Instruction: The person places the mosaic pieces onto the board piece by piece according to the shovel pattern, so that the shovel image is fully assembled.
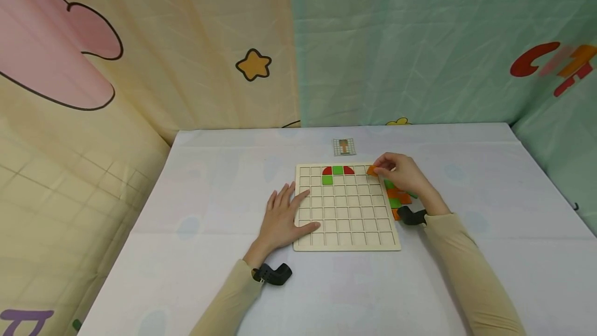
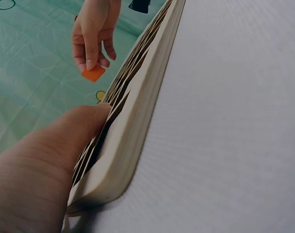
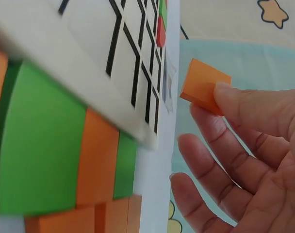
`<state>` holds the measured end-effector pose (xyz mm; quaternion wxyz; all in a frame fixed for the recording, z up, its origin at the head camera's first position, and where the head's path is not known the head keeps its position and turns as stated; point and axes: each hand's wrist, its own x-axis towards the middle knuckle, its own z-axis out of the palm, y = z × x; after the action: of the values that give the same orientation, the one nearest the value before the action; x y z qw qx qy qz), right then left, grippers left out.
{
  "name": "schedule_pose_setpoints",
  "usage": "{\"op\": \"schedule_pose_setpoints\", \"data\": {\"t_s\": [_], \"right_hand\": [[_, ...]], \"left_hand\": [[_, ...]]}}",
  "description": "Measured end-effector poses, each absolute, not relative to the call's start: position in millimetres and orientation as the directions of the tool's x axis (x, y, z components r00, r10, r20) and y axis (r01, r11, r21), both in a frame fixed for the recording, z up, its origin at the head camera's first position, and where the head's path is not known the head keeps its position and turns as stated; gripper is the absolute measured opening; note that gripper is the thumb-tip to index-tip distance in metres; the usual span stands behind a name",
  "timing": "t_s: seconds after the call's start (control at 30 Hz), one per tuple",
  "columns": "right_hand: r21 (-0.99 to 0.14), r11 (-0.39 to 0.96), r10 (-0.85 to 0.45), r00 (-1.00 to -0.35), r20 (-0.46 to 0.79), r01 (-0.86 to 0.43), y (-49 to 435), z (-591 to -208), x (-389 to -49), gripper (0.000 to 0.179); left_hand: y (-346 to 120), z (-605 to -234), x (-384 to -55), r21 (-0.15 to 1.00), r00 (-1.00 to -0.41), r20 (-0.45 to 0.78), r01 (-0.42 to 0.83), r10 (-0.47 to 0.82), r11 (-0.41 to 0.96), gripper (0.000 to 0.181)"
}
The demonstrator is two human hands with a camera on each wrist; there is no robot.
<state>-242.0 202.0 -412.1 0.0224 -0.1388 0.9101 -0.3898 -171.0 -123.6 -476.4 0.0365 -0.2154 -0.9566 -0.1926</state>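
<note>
A pale wooden grid board (image 1: 347, 211) lies on the table. My left hand (image 1: 280, 219) rests at its left edge with fingers spread, thumb and index finger reaching over the rim. Above the board's top right corner, my right hand (image 1: 400, 171) pinches an orange square tile (image 3: 204, 86) between thumb and fingertips. Near the top of the grid sit two red quarter-round tiles (image 1: 349, 170) with a green square tile (image 1: 338, 170) between them. Another green tile (image 1: 327, 180) lies below the left red one.
Several loose orange and green tiles (image 1: 394, 203) lie along the board's right side, partly under the right forearm. A small card with a printed grid pattern (image 1: 344, 147) lies behind the board. Printed curtains (image 1: 410, 40) hang behind the white table (image 1: 210, 274).
</note>
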Motion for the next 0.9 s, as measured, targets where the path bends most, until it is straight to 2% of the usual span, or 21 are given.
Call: {"op": "schedule_pose_setpoints", "data": {"t_s": [0.63,0.9], "right_hand": [[-0.733,0.597,-0.393,-0.916,0.086,-0.325,151.5,-415.6,-254.7,0.009],[-0.698,0.633,-0.406,-0.911,0.067,-0.334,138.0,-417.1,-258.5,0.009]], "left_hand": [[-123.8,-475.9,-171.0,0.361,-0.907,0.138,0.419,0.397,0.833,0.082],[-123.9,-474.8,-171.1,0.371,-0.907,0.146,0.42,0.395,0.828,0.081]]}}
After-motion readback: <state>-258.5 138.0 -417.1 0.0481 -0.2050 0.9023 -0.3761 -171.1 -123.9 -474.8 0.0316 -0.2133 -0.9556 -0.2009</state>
